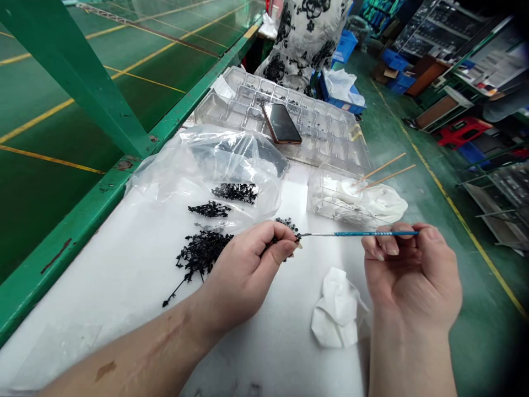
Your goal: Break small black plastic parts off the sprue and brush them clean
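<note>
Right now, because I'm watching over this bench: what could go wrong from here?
The right hand grips the slim blue tool near its back end, so its tip, close to the dark piece at the left hand, might stray. The pile of black sprigs lies close beside the left hand; a shift could drag some along. The phone rests on the compartmented tray and, if bumped, might slide.

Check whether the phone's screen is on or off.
Off, it seems: the phone lies face up on the clear tray, its screen plain dark.
</note>
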The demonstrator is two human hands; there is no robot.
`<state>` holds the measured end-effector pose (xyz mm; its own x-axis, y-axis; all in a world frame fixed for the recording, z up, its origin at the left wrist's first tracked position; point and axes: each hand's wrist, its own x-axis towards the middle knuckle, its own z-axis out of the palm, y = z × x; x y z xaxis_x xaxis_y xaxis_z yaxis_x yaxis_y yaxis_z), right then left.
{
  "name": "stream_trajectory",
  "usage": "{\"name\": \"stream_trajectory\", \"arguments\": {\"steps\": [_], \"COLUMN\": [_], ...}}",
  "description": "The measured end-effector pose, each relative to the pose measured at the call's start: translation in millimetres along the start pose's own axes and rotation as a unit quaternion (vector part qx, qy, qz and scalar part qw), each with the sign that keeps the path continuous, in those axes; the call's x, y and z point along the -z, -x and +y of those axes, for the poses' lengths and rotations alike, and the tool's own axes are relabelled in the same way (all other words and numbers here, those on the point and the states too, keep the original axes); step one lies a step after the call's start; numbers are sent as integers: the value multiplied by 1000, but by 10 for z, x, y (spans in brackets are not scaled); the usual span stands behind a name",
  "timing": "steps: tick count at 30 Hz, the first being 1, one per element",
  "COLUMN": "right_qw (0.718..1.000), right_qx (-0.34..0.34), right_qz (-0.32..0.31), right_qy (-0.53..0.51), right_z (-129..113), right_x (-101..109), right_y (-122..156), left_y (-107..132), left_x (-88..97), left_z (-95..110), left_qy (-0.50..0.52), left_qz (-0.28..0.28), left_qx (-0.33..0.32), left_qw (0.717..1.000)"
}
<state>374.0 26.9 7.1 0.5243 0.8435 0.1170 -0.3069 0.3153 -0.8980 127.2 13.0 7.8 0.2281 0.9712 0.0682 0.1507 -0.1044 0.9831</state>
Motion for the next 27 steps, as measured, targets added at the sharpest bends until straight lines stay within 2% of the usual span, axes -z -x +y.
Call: {"name": "stream_trajectory", "arguments": {"steps": [7,9,15,24,27], "right_qw": [1000,998,971,947,935], "right_qx": [11,25,63,36,78], "right_qz": [19,52,213,286,297], "right_qy": [0,12,83,144,176], "right_z": [-1,13,103,236,180], "right_x": [13,82,452,737,681], "right_y": [-44,-148,-566,-750,-692], "left_y": [-13,-15,-5,-8,-12], "left_x": [4,7,21,35,43], "left_z": [-28,-34,-54,-101,-74], "left_qy": [-11,-18,-35,-20,-10], "left_qz": [-8,-16,-13,-15,-5], "left_qx": [-5,-10,6,40,46], "left_qw": [1000,1000,999,999,999]}}
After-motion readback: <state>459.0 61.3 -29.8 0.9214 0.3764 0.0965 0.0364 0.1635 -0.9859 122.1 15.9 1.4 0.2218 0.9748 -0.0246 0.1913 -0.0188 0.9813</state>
